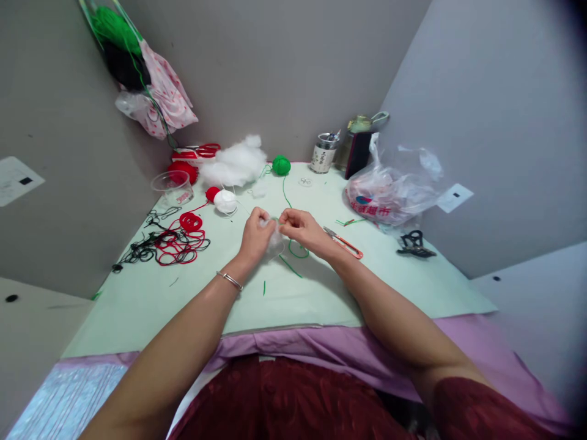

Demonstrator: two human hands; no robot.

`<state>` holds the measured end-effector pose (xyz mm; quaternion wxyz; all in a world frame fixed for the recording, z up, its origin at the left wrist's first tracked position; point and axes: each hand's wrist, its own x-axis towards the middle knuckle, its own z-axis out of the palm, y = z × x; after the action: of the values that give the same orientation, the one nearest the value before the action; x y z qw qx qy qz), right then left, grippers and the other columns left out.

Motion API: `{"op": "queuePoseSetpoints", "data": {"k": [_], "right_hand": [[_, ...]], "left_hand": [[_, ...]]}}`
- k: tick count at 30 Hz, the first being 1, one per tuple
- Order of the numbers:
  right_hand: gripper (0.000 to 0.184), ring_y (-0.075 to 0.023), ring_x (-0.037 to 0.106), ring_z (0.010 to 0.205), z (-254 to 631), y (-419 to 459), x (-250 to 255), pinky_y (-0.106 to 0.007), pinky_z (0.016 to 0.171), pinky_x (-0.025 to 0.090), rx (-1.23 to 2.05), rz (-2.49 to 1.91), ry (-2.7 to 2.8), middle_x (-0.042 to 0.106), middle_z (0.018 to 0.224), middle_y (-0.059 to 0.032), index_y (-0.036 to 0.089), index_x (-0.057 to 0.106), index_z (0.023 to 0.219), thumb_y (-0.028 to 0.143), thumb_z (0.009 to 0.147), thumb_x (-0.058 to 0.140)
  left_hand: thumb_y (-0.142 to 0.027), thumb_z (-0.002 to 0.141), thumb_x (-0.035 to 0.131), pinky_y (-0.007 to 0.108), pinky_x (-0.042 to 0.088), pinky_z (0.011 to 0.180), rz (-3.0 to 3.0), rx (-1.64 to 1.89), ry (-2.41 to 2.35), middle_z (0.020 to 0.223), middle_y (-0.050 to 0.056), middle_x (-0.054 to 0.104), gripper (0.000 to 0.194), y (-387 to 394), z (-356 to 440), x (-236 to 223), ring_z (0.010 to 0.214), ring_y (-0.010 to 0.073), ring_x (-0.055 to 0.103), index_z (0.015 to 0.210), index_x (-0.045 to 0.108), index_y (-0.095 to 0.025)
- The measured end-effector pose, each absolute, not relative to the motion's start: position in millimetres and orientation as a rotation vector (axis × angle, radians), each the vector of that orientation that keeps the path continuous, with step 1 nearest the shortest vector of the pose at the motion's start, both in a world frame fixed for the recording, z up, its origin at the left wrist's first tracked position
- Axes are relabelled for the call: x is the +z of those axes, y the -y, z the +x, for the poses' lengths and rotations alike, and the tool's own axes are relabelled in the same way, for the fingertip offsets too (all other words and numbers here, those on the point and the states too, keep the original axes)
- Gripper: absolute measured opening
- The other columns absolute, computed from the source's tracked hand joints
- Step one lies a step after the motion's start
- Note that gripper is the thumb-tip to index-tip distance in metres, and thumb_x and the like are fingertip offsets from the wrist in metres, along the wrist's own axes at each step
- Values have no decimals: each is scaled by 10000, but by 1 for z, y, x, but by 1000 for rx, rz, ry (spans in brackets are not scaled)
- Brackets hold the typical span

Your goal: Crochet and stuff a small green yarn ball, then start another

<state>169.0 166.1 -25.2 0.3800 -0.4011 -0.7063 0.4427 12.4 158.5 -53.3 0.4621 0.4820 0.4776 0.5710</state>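
Observation:
Both hands meet above the middle of the table. My left hand (255, 233) is closed, pinching a small, soft white piece (276, 242) with green at its top edge; whether it is crochet work or loose stuffing I cannot make out. Fingers pressed together, my right hand (303, 231) grips the same piece from the other side, at the green yarn. From there green yarn (287, 194) runs back to a green ball (281, 165). Any hook or needle between the fingers is hidden. Snippets of green yarn (290, 266) lie just below the hands.
Orange-handled thread snips (343, 242) lie beside my right wrist. To the left are tangled red and black cords (172, 241), a white yarn ball (225, 201) and white stuffing (236, 164). A plastic bag (389, 192), a pen tin (324, 154) and a black claw clip (415, 244) stand right.

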Motion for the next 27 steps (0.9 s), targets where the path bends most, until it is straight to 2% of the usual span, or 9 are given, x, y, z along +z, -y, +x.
{"op": "queuePoseSetpoints", "data": {"k": [3, 5, 9, 12, 14, 19, 23, 27], "right_hand": [[121, -112, 366, 573, 169, -173, -34, -271, 572, 272, 1017, -1104, 1760, 428, 570, 68, 229, 498, 673, 295, 708, 593], [139, -115, 367, 569, 171, -175, -37, -275, 569, 259, 944, -1153, 1735, 431, 558, 62, 232, 484, 649, 282, 711, 599], [159, -120, 352, 572, 173, -174, -36, -278, 570, 243, 853, -1203, 1712, 421, 550, 59, 235, 475, 643, 254, 728, 608], [172, -123, 349, 584, 174, -171, -35, -279, 578, 244, 828, -1195, 1730, 413, 556, 60, 234, 472, 641, 244, 732, 618], [172, -124, 357, 585, 175, -171, -34, -279, 580, 249, 845, -1173, 1753, 423, 564, 58, 234, 478, 650, 258, 744, 619], [92, -128, 414, 589, 178, -169, -25, -270, 581, 312, 995, -1070, 1837, 481, 613, 53, 227, 526, 747, 303, 776, 569], [75, -121, 390, 614, 174, -165, -22, -264, 596, 310, 1017, -1031, 1889, 443, 624, 68, 222, 535, 757, 275, 725, 579], [111, -116, 363, 610, 171, -167, -29, -272, 595, 269, 908, -1109, 1836, 420, 597, 72, 225, 491, 684, 246, 699, 599]], "left_hand": [[-220, 762, 743, 235, 353, 572, 1156, 1375, -1119, 709, -51, 476, 229, -154, 16, -50, 646, 123, 437, 778, 515, -220], [-330, 814, 746, 239, 364, 550, 1133, 1338, -1059, 717, -33, 508, 235, -153, 16, -46, 632, 124, 458, 788, 545, -213], [-534, 880, 701, 242, 379, 518, 1089, 1306, -985, 754, 12, 581, 362, -154, 12, -39, 629, 131, 500, 796, 595, -198], [-450, 748, 853, 232, 372, 519, 1085, 1270, -971, 725, -9, 583, 356, -156, 9, -38, 605, 115, 497, 799, 606, -197], [-371, 679, 897, 231, 374, 530, 1095, 1237, -963, 717, -22, 583, 362, -157, 8, -39, 594, 108, 503, 807, 607, -198], [-257, 694, 831, 235, 378, 548, 1114, 1251, -992, 698, -35, 580, 277, -159, 7, -43, 590, 114, 512, 826, 594, -199], [-159, 679, 798, 212, 366, 576, 1113, 1377, -1072, 708, -54, 557, 265, -159, 11, -49, 640, 105, 490, 781, 558, -203], [-222, 710, 803, 216, 366, 550, 1089, 1367, -1057, 695, -49, 556, 244, -155, 16, -52, 615, 109, 480, 773, 568, -201]]}}
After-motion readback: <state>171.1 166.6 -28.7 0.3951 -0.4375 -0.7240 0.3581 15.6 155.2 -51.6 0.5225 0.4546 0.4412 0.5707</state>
